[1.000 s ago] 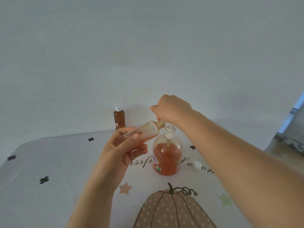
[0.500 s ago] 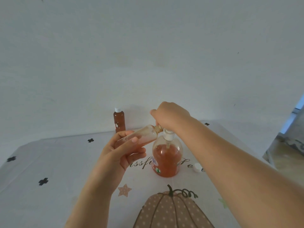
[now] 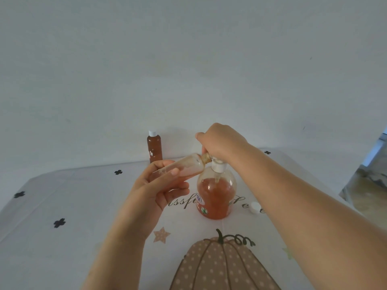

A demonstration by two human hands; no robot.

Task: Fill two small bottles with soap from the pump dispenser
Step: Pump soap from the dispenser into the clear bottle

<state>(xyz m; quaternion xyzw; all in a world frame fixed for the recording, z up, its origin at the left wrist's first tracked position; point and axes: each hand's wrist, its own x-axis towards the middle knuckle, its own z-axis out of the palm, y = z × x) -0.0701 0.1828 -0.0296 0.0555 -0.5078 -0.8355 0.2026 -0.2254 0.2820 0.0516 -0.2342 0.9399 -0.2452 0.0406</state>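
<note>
A round clear pump dispenser (image 3: pixel 215 195), about half full of orange soap, stands mid-table. My right hand (image 3: pixel 219 141) lies curled over its white pump head, hiding the nozzle. My left hand (image 3: pixel 159 185) grips a small clear bottle (image 3: pixel 184 167), tilted nearly flat, with its open neck up against the pump under my right hand. A little soap shows inside this bottle. A second small bottle (image 3: pixel 154 147), full of brown-orange soap and closed with a white cap, stands upright at the table's far edge by the wall.
A loose white cap (image 3: pixel 254 207) lies on the tablecloth right of the dispenser. The cloth (image 3: pixel 62 201) is white with black crosses, a star and a large pumpkin print. A wall rises just behind the table; the table's right edge drops to a floor.
My right hand went down with the pump head half a second ago and has come back up slightly. The tilted bottle stays at the nozzle in my left hand.
</note>
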